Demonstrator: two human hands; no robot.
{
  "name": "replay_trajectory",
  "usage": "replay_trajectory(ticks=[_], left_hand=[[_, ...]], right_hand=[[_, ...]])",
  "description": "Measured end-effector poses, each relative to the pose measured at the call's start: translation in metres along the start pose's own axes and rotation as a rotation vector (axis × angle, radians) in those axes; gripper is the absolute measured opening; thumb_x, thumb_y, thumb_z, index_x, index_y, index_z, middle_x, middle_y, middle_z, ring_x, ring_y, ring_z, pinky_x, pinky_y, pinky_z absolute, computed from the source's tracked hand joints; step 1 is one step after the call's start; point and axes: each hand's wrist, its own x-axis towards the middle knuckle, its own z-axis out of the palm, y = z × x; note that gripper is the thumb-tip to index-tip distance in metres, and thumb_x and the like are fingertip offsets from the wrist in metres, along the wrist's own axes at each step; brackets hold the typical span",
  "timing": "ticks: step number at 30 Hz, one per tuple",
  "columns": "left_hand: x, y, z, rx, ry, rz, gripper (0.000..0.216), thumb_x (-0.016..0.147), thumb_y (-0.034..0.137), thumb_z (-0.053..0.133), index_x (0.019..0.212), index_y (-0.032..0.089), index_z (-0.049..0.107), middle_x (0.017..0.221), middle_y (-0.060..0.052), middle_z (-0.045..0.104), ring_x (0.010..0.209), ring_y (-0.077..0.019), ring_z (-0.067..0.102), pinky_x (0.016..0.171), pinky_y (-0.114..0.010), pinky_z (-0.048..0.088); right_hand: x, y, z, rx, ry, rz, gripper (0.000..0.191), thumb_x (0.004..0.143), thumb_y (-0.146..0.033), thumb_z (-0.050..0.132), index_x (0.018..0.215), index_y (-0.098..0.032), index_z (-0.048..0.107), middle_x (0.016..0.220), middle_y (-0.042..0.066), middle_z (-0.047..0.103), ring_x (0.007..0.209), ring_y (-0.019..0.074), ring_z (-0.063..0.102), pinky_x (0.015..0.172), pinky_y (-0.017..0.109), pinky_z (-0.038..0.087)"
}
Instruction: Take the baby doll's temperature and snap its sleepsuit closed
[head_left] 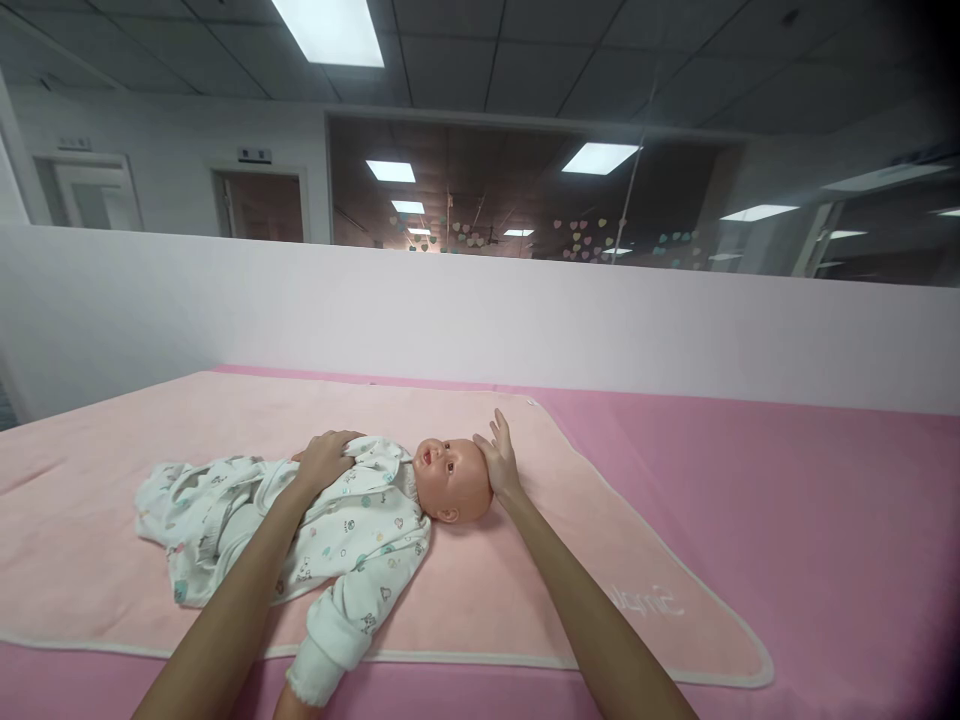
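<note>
A baby doll (pixel 454 480) lies on its back on a pale pink blanket (pixel 487 600), its head to the right and its legs to the left. It wears a white outfit (pixel 341 530) printed with small figures. Across the doll's upper body, my left hand (pixel 328 460) rests on the cloth near its far arm, fingers laid out flat. My right hand (pixel 501 462) touches the crown of the bald head, with its fingers apart and pointing up. The doll's near arm (pixel 337 630) stretches toward me, past the blanket's edge.
Under the blanket is a pink padded surface (pixel 787 520). A low white wall (pixel 480 315) runs along its far side. Pale lettering (pixel 649 600) marks the blanket's right corner. Beyond the wall are a wide window (pixel 510 190) and a doorway (pixel 264 205).
</note>
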Motion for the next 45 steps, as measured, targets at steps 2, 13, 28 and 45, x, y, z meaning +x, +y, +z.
replay_trajectory(ticks=[2,13,28,45], left_hand=[[0.0,0.0,0.0,0.0,-0.001,-0.001,0.052,0.061,0.014,0.043,0.108,0.027,0.06,0.108,0.0,0.064,0.103,-0.0231,0.053,0.086,-0.03,0.037],[0.0,-0.001,0.001,-0.015,0.005,0.007,0.053,0.061,0.014,0.043,0.109,0.027,0.059,0.109,0.0,0.063,0.104,-0.023,0.053,0.085,-0.031,0.037],[0.0,-0.002,0.002,-0.016,0.011,0.015,0.054,0.06,0.015,0.042,0.109,0.028,0.059,0.107,0.001,0.064,0.102,-0.0221,0.054,0.085,-0.029,0.037],[-0.002,0.002,-0.001,-0.034,0.01,-0.003,0.053,0.06,0.015,0.043,0.109,0.028,0.059,0.107,0.0,0.064,0.101,-0.0228,0.054,0.084,-0.03,0.038]], right_hand=[[0.001,0.0,0.0,0.003,0.0,-0.004,0.037,0.067,-0.037,0.056,0.1,-0.021,0.06,0.111,0.004,0.059,0.117,0.0194,0.04,0.099,0.031,0.027],[0.001,0.002,-0.001,0.049,-0.174,0.084,0.031,0.067,-0.044,0.055,0.067,-0.014,0.062,0.077,0.004,0.066,0.078,0.0187,0.057,0.076,0.03,0.042],[0.0,0.003,0.0,0.019,-0.14,0.089,0.027,0.069,-0.042,0.052,0.063,-0.017,0.06,0.069,0.003,0.065,0.074,0.0191,0.057,0.074,0.031,0.043],[0.001,-0.006,0.002,0.01,-0.178,0.151,0.031,0.085,-0.038,0.048,0.103,-0.014,0.054,0.101,0.005,0.058,0.088,0.0163,0.057,0.078,0.036,0.047]])
